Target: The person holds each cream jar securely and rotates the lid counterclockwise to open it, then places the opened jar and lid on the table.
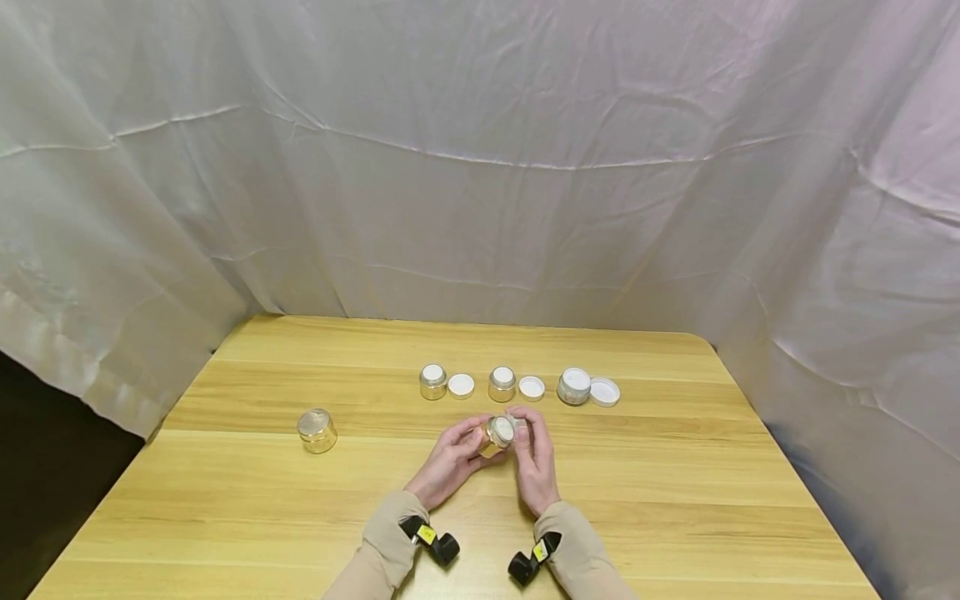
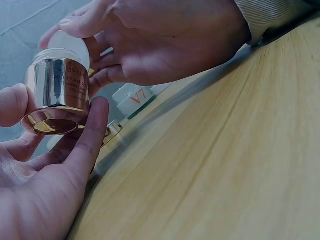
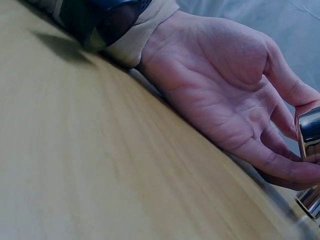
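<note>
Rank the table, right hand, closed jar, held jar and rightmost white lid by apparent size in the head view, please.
Table
Right hand
Closed jar and held jar: too alike to rank
Rightmost white lid

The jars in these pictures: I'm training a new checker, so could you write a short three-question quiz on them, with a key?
1. How many jars stand in the back row?
2. True or false: the left hand grips a gold jar.
3. In the head view, where does the lone jar stand?
A) to the right of the back row
B) to the left of both hands
C) between two jars of the back row

Key: 1. Three. 2. True. 3. B.
</note>
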{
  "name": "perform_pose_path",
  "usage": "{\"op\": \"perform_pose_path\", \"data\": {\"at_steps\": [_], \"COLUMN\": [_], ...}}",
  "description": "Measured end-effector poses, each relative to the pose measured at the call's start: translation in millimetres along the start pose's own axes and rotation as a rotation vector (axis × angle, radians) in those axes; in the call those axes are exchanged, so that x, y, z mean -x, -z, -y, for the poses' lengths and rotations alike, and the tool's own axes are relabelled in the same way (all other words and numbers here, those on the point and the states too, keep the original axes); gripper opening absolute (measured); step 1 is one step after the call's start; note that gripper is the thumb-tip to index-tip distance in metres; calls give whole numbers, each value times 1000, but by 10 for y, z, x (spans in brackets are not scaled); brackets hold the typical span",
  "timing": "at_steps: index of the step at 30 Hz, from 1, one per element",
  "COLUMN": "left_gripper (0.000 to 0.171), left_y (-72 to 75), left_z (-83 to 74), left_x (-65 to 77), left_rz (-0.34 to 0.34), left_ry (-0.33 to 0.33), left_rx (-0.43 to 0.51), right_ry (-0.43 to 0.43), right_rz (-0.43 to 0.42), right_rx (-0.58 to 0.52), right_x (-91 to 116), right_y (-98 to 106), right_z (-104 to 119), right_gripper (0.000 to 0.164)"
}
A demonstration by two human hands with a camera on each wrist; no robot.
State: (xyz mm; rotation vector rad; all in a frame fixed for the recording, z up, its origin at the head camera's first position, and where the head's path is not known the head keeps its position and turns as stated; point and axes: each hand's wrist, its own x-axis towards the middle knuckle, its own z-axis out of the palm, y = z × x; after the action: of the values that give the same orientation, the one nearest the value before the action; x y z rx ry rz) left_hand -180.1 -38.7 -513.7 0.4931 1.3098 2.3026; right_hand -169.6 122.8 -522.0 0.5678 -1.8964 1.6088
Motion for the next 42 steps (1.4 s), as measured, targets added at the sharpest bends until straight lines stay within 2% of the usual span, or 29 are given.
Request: {"op": "perform_pose_path", "data": {"at_steps": [5, 10, 16, 22, 26, 30, 36, 39, 42], "left_gripper": [47, 47, 46, 32, 25, 20, 35, 45, 55], "left_y": [-6, -2, 12, 1, 7, 19, 18, 12, 6], "left_z": [0, 6, 18, 18, 26, 39, 48, 42, 38], "left_x": [-1, -4, -4, -7, -13, -16, -11, 0, 4], "left_rz": [-20, -26, -29, -36, -26, -41, -94, -126, -128], "left_ry": [16, 13, 13, 4, -14, -20, -5, 3, -3], "left_rx": [-7, 5, 8, 11, -6, -18, -49, -83, -124], "right_ry": [-191, -297, -340, -357, -389, -458, -548, -558, -559], "right_rz": [-23, -52, -83, -95, -83, -36, 70, 90, 83], "right_rx": [-57, -89, -142, -169, -175, -156, -106, -91, -68], "right_x": [4, -11, -22, -27, -41, -69, -108, -114, -118], "right_y": [27, 45, 53, 63, 84, 132, 244, 284, 314], "right_z": [24, 23, 23, 38, 32, -16, -90, -107, -110], "right_gripper": [27, 32, 34, 34, 33, 31, 34, 36, 40]}}
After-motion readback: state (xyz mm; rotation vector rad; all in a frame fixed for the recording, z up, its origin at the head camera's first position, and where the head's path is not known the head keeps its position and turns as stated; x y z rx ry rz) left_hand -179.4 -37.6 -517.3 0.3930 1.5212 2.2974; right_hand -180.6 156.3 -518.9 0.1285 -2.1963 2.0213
